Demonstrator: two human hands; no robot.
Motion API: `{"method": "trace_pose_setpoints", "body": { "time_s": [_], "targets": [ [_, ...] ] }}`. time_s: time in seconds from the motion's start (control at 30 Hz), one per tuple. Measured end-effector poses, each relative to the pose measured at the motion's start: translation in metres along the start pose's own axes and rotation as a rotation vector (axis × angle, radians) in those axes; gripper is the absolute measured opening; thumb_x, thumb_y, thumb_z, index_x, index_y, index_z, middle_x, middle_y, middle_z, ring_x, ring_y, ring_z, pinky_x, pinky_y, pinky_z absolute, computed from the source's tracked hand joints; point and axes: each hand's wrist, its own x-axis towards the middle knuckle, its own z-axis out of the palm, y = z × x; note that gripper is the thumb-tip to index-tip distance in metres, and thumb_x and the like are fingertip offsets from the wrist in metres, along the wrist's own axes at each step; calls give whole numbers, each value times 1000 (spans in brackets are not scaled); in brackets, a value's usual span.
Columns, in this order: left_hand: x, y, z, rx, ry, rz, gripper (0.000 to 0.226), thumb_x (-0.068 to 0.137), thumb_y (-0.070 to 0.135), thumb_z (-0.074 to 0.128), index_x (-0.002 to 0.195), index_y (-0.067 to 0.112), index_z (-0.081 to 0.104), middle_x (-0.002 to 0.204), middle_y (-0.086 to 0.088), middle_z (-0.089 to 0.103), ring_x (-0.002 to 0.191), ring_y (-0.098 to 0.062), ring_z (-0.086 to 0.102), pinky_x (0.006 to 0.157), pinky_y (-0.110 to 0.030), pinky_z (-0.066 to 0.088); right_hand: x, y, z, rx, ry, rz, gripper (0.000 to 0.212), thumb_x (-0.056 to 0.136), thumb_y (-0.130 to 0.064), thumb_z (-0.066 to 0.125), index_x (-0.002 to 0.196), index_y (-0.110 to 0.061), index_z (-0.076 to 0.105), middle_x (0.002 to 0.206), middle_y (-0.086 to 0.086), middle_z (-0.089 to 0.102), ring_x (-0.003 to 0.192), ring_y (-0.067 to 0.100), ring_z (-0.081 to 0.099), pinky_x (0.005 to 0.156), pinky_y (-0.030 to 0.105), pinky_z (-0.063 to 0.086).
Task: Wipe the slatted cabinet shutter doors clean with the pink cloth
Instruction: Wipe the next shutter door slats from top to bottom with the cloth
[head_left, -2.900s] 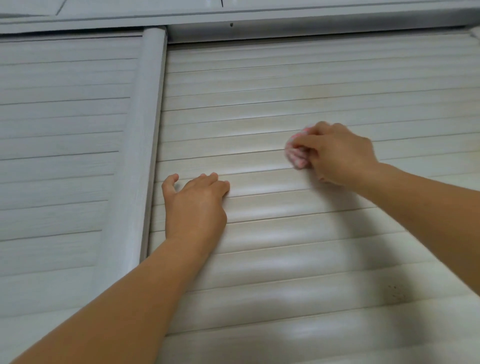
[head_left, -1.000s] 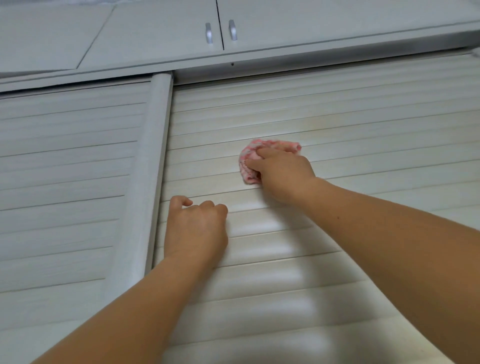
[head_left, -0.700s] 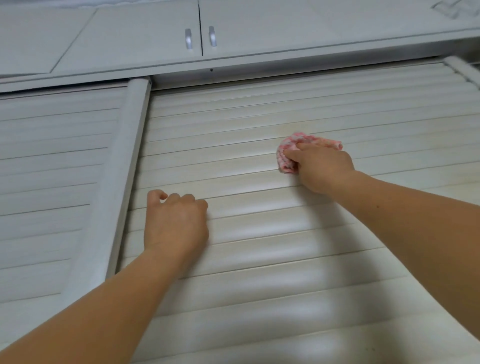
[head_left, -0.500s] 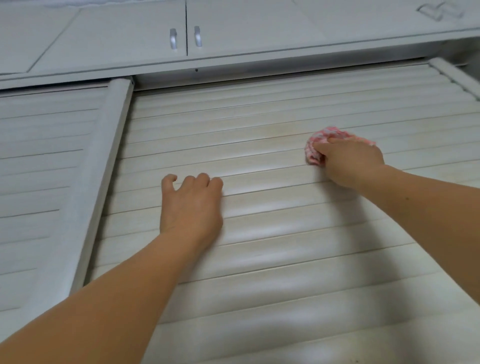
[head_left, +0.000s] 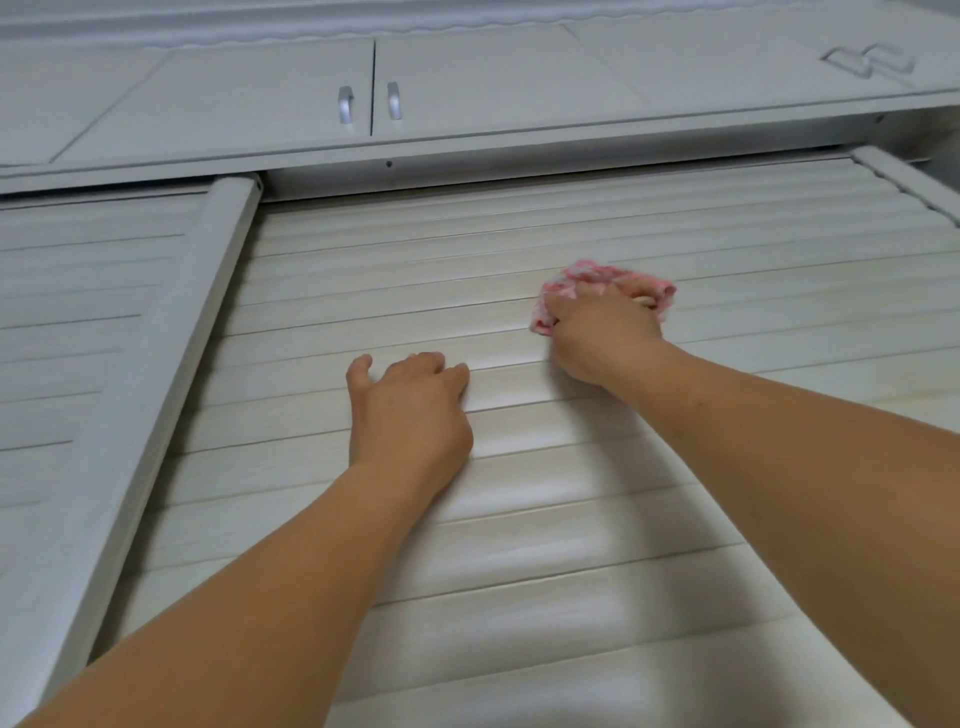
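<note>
While right hand grips cloth, no writing.

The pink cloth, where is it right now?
In the head view the pink cloth is right of centre, bunched under the right hand against the slatted shutter door, up and to the right of the left hand.

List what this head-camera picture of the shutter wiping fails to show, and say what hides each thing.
- Slat under the pink cloth: covered by cloth and right hand.
- Left hand fingers: tips curl out of sight.
- Shutter door lower part: cut off by the bottom edge.
- Far-right handles: blurred.
</note>
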Motion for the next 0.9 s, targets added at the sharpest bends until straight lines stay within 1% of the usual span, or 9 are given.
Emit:
{"method": "trace_pose_setpoints", "body": {
  "time_s": [0.13,0.23,0.27,0.33,0.47,0.57,0.73,0.8,0.9],
  "targets": [
    [-2,-4,1,-24,23,-4,39,88,13,38,119,26,57,130,7,51,118,-13,47,110,-43,3,13,-42,1,66,-63,-209,37,89,-20,42,124,-24,53,138,8,46,124,32,43,96,51,41],
    [-2,-5,0,-42,63,-18,41,85,13,32,111,27,61,115,7,59,106,-14,54,109,-42,5,12,-61,1,105,-92,-330,45,94,-24,43,137,-34,40,149,5,37,133,29,37,102,44,36],
    [-1,-5,0,-37,72,-26,40,85,13,33,109,27,61,110,7,61,102,-15,56,109,-42,6,11,-62,1,102,-75,-353,45,95,-25,42,138,-37,37,149,3,36,134,29,36,101,42,35],
    [0,-3,1,-11,81,-34,34,86,11,39,107,26,62,106,6,62,97,-16,57,108,-41,6,9,-58,1,44,-17,-378,41,97,-24,39,135,-38,40,145,0,40,132,26,37,92,40,33],
    [1,-1,-2,33,80,-40,31,88,11,39,105,26,61,105,6,61,92,-17,58,108,-40,8,7,-38,-7,-54,27,-267,38,93,-22,38,128,-29,51,141,3,44,128,32,39,92,43,34],
    [1,0,-3,36,65,-54,32,88,9,38,104,25,61,104,6,60,89,-16,58,108,-40,9,11,-12,-10,-110,59,-174,34,88,-25,39,119,-23,55,133,6,46,120,34,44,87,42,37],
    [0,0,-1,41,75,-58,33,89,9,36,105,26,61,103,6,59,85,-16,58,108,-40,10,11,42,-8,-124,52,-50,38,90,-23,37,124,-26,53,140,1,40,123,32,43,98,49,35],
    [0,-1,-1,40,83,-64,34,89,9,36,104,26,61,103,6,60,85,-16,58,108,-40,9,13,62,-8,-127,49,11,40,91,-24,37,128,-26,51,143,1,38,127,31,41,99,52,32],
    [0,0,0,31,88,-72,33,89,9,38,104,26,62,102,7,60,84,-15,58,108,-39,9,12,87,-6,-140,60,133,42,90,-19,38,129,-23,51,140,5,41,127,34,41,99,54,36]
  ]
}}
